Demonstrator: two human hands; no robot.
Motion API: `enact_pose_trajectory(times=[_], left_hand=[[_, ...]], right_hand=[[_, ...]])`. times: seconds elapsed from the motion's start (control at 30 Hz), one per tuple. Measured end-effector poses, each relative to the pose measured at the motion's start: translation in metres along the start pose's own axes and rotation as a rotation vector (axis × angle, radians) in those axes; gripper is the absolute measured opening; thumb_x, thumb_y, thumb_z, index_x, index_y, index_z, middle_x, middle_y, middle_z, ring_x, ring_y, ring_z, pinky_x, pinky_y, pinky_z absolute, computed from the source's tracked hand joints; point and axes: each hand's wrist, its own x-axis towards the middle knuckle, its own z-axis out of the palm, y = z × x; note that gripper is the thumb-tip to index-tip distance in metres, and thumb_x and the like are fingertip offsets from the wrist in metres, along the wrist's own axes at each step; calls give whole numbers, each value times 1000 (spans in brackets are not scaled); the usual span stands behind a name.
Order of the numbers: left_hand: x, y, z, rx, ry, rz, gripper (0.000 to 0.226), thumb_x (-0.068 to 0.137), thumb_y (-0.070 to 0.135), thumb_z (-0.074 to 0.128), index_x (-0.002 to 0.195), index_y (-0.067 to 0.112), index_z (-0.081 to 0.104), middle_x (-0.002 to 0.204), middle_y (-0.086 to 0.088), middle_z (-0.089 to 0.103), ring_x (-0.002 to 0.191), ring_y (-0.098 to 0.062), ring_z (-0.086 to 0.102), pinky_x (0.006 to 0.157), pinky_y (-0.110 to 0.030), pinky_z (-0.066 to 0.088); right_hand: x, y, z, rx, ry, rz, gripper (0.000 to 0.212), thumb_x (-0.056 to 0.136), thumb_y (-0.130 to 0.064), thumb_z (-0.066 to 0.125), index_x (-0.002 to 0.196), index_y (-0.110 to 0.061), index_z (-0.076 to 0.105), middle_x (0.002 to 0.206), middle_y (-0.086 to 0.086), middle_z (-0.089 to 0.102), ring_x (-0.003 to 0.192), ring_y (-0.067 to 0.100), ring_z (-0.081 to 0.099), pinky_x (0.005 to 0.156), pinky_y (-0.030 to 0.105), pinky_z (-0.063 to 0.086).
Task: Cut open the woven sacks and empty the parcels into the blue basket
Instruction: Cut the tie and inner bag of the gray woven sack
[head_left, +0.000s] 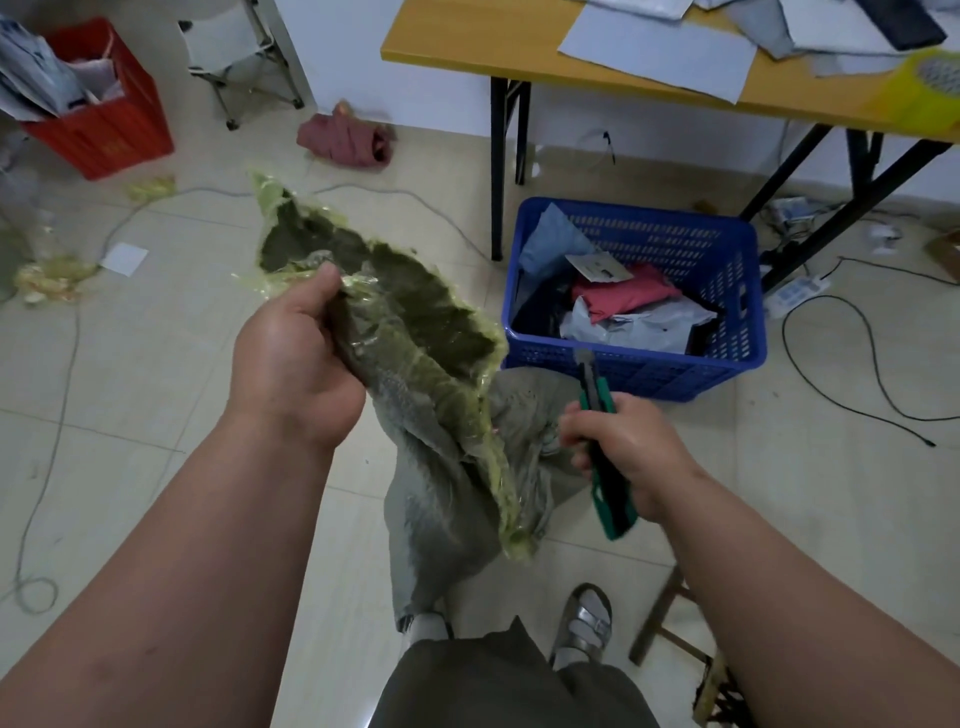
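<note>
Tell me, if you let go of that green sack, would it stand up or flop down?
Probably flop: the woven sack already sags and folds below the left hand. It looks light, held up by one hand's grip. The glossy tape along its edge may feel slippery.

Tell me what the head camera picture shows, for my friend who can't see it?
A person's left hand holds up a green woven sack with its taped end cut open, while the right hand grips a green utility knife. A blue basket of parcels stands on the tiled floor beyond.
</note>
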Motion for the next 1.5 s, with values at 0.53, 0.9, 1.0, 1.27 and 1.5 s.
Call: enact_pose_trajectory(times=[0.53, 0.9, 1.0, 1.27, 1.5], left_hand=[[5, 11, -46, 341, 159, -141, 9, 90, 22, 62, 89, 14, 65, 79, -2, 71, 80, -16, 66, 75, -35, 55], [-18, 30, -63, 944, 668, 686, 58, 66, 71, 68, 111, 38, 57, 121, 9, 59, 107, -7, 57, 91, -36, 49], [-22, 5, -19, 1441, 89, 784, 25, 91, 40, 57, 112, 28, 63, 113, 1, 63, 102, -13, 58, 92, -34, 48], [8, -82, -24, 2078, -200, 366, 49, 96, 58, 29, 87, 20, 58, 88, -3, 61, 94, -27, 57, 80, -41, 48], [15, -92, -16, 1407, -53, -110, 40, 97, 43, 46, 81, 10, 60, 75, -7, 57, 67, -21, 51, 60, -30, 39]], right_hand=[[34, 20, 44, -340, 203, -165, 15, 84, -13, 60, 78, -24, 52, 82, 10, 65, 81, 33, 66, 78, 52, 57], [26, -12, 44, -517, 261, -412, 5, 94, -17, 53, 93, -12, 54, 75, -2, 52, 72, 22, 52, 64, 34, 42], [18, -13, 47, -575, 220, -447, 7, 94, -18, 53, 88, -18, 50, 74, -4, 52, 70, 18, 51, 61, 33, 39], [-4, -2, 54, -596, 173, -479, 9, 92, -16, 56, 89, -24, 51, 81, -4, 58, 76, 19, 55, 64, 32, 41], [-18, -3, 47, -604, 49, -441, 10, 94, -20, 56, 103, -22, 53, 91, -2, 61, 84, 22, 61, 73, 37, 53]])
